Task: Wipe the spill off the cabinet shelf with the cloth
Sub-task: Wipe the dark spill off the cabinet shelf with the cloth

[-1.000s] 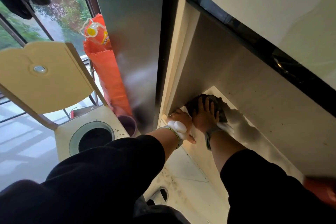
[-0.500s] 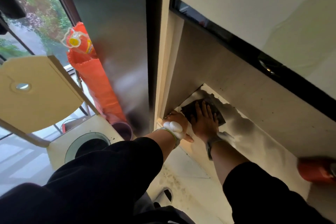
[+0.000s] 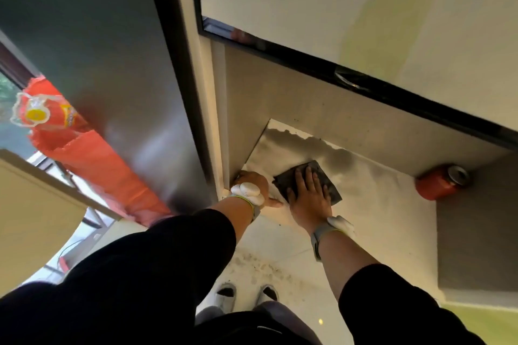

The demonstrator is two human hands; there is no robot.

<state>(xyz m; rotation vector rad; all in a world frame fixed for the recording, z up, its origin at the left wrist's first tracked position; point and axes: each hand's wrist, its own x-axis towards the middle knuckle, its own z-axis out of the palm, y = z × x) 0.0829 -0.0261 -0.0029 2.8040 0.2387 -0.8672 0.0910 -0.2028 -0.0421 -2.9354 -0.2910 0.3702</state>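
A dark grey cloth [image 3: 328, 185] lies flat on the white cabinet shelf [image 3: 378, 199]. My right hand [image 3: 308, 193] presses on the cloth with straight, spread fingers. A dark, wet-looking patch [image 3: 305, 143] covers the shelf's back left part, just beyond the cloth. My left hand [image 3: 253, 182] rests at the shelf's front left corner against the cabinet side, its fingers mostly hidden behind the wrist device; only the thumb shows, lying on the shelf edge.
A red can [image 3: 440, 182] lies on its side at the shelf's right end by the grey side wall [image 3: 476, 227]. A dark metal panel [image 3: 117, 92] stands left of the cabinet, with an orange bag [image 3: 92, 157] beside it. My shoes [image 3: 244, 294] show on the floor.
My right hand has slid the cloth out of the back left corner toward the right and front. The wet patch behind it is now uncovered. The view has swung right, showing the red can.
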